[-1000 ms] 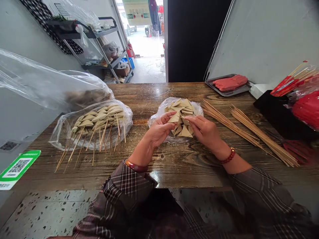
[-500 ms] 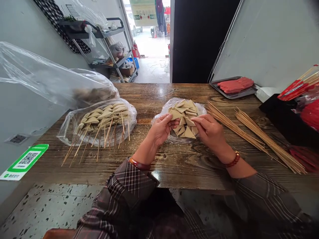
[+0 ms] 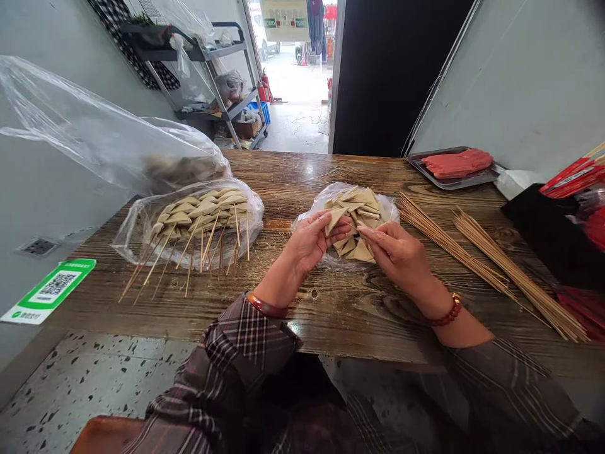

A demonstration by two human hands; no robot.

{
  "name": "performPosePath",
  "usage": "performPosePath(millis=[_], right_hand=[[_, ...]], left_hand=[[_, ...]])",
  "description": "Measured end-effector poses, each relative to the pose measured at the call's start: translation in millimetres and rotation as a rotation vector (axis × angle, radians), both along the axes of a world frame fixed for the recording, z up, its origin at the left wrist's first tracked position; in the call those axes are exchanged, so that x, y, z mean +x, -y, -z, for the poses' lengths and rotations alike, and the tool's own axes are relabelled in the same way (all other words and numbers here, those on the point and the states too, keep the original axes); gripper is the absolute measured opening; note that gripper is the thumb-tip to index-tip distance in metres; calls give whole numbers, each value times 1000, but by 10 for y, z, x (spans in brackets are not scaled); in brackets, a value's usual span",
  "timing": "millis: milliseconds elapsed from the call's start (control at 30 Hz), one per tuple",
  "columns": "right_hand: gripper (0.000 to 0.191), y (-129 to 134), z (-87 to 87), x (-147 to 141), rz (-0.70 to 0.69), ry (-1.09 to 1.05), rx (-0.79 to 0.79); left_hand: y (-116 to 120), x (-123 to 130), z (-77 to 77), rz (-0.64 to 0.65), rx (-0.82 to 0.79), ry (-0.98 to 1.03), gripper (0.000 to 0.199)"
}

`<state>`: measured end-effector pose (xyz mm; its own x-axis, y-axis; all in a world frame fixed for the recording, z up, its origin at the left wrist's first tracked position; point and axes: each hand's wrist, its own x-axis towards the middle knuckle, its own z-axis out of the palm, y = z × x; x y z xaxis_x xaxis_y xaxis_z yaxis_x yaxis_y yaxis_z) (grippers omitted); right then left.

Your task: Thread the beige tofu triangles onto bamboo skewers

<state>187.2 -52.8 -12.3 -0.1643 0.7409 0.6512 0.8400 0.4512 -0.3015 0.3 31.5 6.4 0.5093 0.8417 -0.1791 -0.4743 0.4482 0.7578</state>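
Over a pile of beige triangular slices (image 3: 362, 200) that look like tofu, my left hand (image 3: 302, 246) is closed on one triangular tofu slice (image 3: 334, 219), pinched between thumb and fingers. My right hand (image 3: 401, 255) pinches a thin bamboo skewer (image 3: 354, 227), its tip end pointing left at that slice. Whether the tip is inside the slice I cannot tell. The pile lies on a clear plastic bag (image 3: 391, 209). To the left, several skewered tofu slices (image 3: 203, 208) rest in another plastic bag (image 3: 127, 236), their sticks hanging toward me.
Two bundles of bamboo skewers (image 3: 515, 271) lie at right. Behind them are a dark tray (image 3: 449, 184) with red-pink food (image 3: 457, 162) and a black box (image 3: 534, 217). A green QR card (image 3: 51, 290) lies at the table's left edge, and a shelf cart (image 3: 227, 113) stands beyond.
The view has shifted slightly. In my left hand the slice has turned to a steeper angle, and my right hand with the skewer sits a little lower against the pile.
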Motion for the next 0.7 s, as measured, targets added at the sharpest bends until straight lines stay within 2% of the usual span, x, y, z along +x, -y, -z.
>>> performPosePath(millis=[200, 700], right_hand=[[31, 0, -1, -1, 6, 22, 3], [33, -6, 24, 9, 54, 81, -16]], left_hand=[[-7, 1, 12, 17, -50, 4, 17], [6, 14, 31, 44, -46, 10, 12]])
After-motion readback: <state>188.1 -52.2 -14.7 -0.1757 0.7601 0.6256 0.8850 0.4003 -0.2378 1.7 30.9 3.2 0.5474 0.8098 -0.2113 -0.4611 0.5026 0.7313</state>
